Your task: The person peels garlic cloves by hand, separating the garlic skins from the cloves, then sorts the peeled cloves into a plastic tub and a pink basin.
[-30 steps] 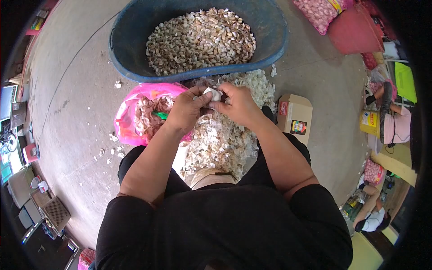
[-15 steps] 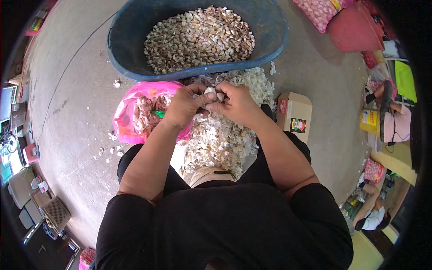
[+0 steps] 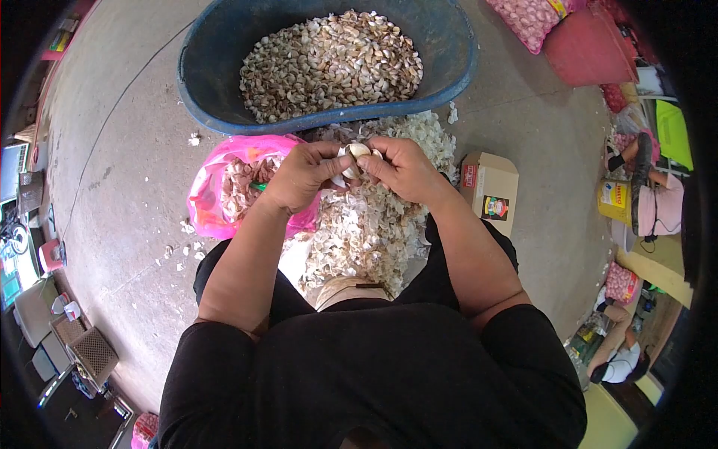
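Note:
Between my two hands is a garlic bulb [image 3: 360, 152], partly broken apart, with pale cloves and loose white skin showing. My left hand [image 3: 307, 173] grips it from the left, thumb and fingers pinched on its edge. From the other side my right hand [image 3: 404, 169] pinches it the same way. Beneath the hands spreads a heap of papery garlic skins [image 3: 366, 247]. A pink plastic bag [image 3: 206, 179] with reddish-brown garlic pieces or skins and a bit of green lies by my left forearm. Beyond the hands stands a blue tub [image 3: 449, 75] holding many loose garlic cloves [image 3: 336, 63].
An opened cardboard box [image 3: 493, 183] lies right of my knee. Farther right are a red tub [image 3: 591, 49], a net sack of garlic [image 3: 523, 22], a yellow bucket [image 3: 615, 200] and two seated people. Crates [image 3: 93, 355] stand at the lower left.
My hands have drawn slightly apart, and the garlic between them has opened up, so more of the pale cloves and skin shows. The tub, bag and box stay in place.

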A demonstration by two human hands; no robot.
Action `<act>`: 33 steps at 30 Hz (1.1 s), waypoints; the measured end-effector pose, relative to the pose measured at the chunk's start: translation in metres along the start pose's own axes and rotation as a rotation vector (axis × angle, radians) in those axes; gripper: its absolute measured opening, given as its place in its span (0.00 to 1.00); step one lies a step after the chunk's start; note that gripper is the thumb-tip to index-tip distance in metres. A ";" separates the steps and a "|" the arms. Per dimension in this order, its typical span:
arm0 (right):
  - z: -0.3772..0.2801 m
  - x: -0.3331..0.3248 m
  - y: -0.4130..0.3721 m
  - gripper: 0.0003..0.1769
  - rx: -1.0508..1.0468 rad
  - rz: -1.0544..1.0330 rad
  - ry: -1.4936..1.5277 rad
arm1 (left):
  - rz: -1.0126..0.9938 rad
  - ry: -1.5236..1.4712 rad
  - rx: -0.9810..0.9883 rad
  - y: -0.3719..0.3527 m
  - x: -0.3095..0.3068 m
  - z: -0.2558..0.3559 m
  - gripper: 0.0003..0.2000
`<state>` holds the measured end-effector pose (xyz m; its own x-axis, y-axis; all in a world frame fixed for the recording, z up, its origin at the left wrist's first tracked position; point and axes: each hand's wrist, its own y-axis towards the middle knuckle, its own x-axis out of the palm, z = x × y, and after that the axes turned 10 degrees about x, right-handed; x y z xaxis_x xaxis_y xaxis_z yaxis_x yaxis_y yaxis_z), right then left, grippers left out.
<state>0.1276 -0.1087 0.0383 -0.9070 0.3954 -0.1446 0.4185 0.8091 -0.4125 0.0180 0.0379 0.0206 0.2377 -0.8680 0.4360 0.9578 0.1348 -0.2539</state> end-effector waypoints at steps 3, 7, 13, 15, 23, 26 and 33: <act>-0.004 -0.002 -0.001 0.10 0.067 -0.002 0.045 | 0.056 0.098 0.039 0.004 -0.003 -0.007 0.12; -0.002 -0.004 0.001 0.11 0.176 0.030 0.035 | 0.222 0.199 -0.005 0.005 -0.004 -0.009 0.10; -0.002 -0.003 0.003 0.10 0.187 0.031 0.026 | 0.316 0.245 0.255 0.006 0.007 -0.013 0.08; -0.001 -0.003 0.003 0.10 0.174 0.020 -0.009 | 0.318 0.006 0.130 0.005 0.010 -0.011 0.07; 0.011 -0.004 0.006 0.13 0.078 0.039 -0.241 | 0.146 0.037 -0.026 0.005 0.016 -0.010 0.09; 0.025 0.000 0.009 0.13 -0.060 0.081 -0.357 | 0.077 0.278 0.007 0.005 0.012 -0.019 0.10; 0.014 0.003 0.004 0.11 0.067 0.132 -0.012 | 0.286 -0.168 -0.127 0.007 0.007 -0.019 0.09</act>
<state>0.1256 -0.1103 0.0238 -0.8451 0.4909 -0.2119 0.5304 0.7195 -0.4483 0.0231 0.0233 0.0057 0.5266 -0.7118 0.4647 0.8234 0.2911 -0.4871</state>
